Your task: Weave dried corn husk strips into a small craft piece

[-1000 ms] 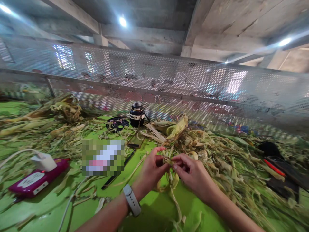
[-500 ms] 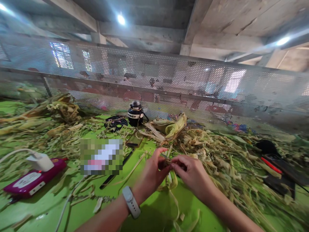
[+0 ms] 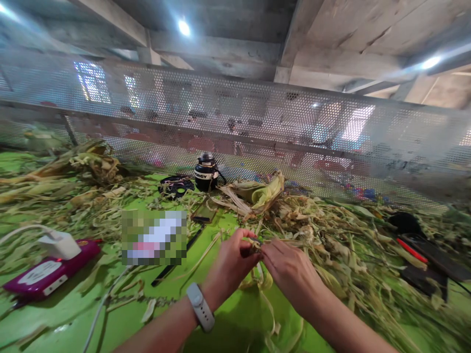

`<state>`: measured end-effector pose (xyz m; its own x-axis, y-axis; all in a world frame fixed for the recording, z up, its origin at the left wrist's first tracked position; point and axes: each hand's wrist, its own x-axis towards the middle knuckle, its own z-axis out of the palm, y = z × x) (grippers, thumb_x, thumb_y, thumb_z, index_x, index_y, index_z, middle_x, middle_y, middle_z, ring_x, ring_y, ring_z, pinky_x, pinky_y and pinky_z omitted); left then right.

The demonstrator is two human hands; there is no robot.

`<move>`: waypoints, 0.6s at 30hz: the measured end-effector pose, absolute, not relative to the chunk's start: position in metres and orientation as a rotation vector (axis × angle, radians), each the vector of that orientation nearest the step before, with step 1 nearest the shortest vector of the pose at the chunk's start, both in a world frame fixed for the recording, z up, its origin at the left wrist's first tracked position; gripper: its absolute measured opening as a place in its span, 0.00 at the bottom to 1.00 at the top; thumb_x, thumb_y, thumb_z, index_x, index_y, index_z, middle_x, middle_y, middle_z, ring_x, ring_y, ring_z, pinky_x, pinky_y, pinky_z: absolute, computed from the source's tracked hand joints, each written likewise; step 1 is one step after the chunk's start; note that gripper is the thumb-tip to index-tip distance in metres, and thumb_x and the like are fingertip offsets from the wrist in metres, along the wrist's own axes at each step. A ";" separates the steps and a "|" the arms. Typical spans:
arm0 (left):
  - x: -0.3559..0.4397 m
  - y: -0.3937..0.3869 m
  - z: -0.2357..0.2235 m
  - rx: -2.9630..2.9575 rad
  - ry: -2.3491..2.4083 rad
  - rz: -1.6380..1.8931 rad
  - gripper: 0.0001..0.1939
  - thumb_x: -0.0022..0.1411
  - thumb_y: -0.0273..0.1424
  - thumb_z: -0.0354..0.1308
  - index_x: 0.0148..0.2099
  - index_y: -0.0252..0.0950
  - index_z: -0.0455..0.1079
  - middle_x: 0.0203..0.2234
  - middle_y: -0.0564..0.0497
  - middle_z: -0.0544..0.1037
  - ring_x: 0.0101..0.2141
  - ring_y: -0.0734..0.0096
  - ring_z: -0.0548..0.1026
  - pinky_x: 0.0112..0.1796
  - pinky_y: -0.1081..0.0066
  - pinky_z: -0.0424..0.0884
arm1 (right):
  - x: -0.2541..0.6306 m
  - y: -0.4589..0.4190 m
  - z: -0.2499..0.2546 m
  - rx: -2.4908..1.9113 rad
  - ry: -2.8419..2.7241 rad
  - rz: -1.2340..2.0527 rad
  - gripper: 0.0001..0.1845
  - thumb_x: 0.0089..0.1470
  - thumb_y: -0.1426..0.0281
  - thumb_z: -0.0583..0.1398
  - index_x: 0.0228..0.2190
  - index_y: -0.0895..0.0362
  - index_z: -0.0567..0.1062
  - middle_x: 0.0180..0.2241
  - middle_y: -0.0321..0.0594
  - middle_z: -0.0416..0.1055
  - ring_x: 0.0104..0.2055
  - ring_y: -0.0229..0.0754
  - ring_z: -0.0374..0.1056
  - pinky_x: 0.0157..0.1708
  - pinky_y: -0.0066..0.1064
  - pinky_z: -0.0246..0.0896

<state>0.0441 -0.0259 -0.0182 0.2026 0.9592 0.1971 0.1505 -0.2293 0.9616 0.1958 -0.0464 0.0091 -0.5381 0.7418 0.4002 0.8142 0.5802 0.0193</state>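
My left hand (image 3: 231, 260), with a pale watch on its wrist, is closed in a pinch at the centre of the table. Against its fingertips presses my right hand (image 3: 289, 269), also closed. Both grip a small bunch of dry corn husk strips (image 3: 255, 242), partly covered by the fingers. Pale strips (image 3: 265, 280) hang below the hands over the green table (image 3: 221, 323). Just beyond lies a larger curled corn husk (image 3: 265, 192). How the strips are joined inside the fingers is hidden.
Loose husk heaps (image 3: 309, 225) spread right and left. A black jar (image 3: 206, 174) stands near the perforated metal screen (image 3: 235, 103). On the left lie a purple power strip (image 3: 55, 272) with a white charger and cable, a blurred-out patch (image 3: 154, 238) and a black stick-like tool (image 3: 169, 267).
My right hand has turned so its back shows more and its fingers reach further over the strips. My left hand has barely shifted and keeps its pinch.
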 end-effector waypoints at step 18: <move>0.046 -0.033 -0.019 1.537 1.003 1.090 0.09 0.53 0.34 0.59 0.34 0.36 0.64 0.20 0.54 0.74 0.21 0.73 0.70 0.22 0.75 0.62 | 0.196 -0.040 0.009 -1.252 -2.403 -0.010 0.10 0.57 0.75 0.52 0.30 0.59 0.73 0.28 0.41 0.71 0.30 0.40 0.67 0.30 0.28 0.57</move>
<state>0.0459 -0.0328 -0.0188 0.2612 0.9508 0.1665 0.0876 -0.1951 0.9769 0.1961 -0.0403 0.0094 -0.5008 0.7802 0.3748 0.7833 0.5927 -0.1874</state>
